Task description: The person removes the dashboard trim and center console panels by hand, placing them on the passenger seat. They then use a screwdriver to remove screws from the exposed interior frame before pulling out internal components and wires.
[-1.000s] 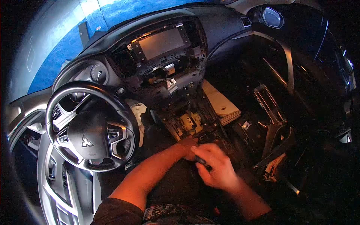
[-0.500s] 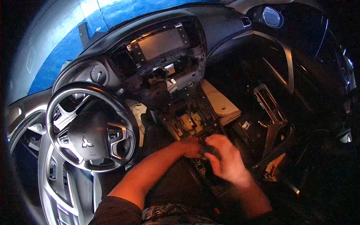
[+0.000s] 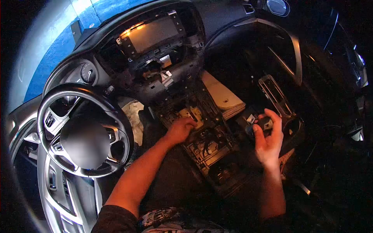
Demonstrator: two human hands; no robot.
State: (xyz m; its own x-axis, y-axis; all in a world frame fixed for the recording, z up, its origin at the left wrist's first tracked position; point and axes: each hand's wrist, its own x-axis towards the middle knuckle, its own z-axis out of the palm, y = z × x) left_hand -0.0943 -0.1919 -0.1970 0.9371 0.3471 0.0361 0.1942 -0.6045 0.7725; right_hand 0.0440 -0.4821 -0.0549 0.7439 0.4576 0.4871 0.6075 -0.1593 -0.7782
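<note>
My left hand (image 3: pixel 182 130) is at the left side of the opened centre console (image 3: pixel 211 145), fingers curled beside the yellowish mechanism (image 3: pixel 197 116). What its fingertips hold, if anything, is hidden. My right hand (image 3: pixel 270 139) is raised to the right of the console, with thumb and fingers curved towards each other. A small dark, bluish thing shows at its thumb tip, too dim to name. Below the mechanism, wiring and metal brackets lie exposed in the console.
The steering wheel (image 3: pixel 83 130) is at the left. Above the console are a screen (image 3: pixel 157 35) and an opened dashboard section. Flat tan boards (image 3: pixel 223 97) lie right of the console, with a long trim frame (image 3: pixel 276 95) beyond them. Pale cloth (image 3: pixel 134 118) lies near the wheel.
My hands have moved apart. The left has gone up and left to the mechanism, while the right has moved up and right, away from the console. The view has shifted slightly.
</note>
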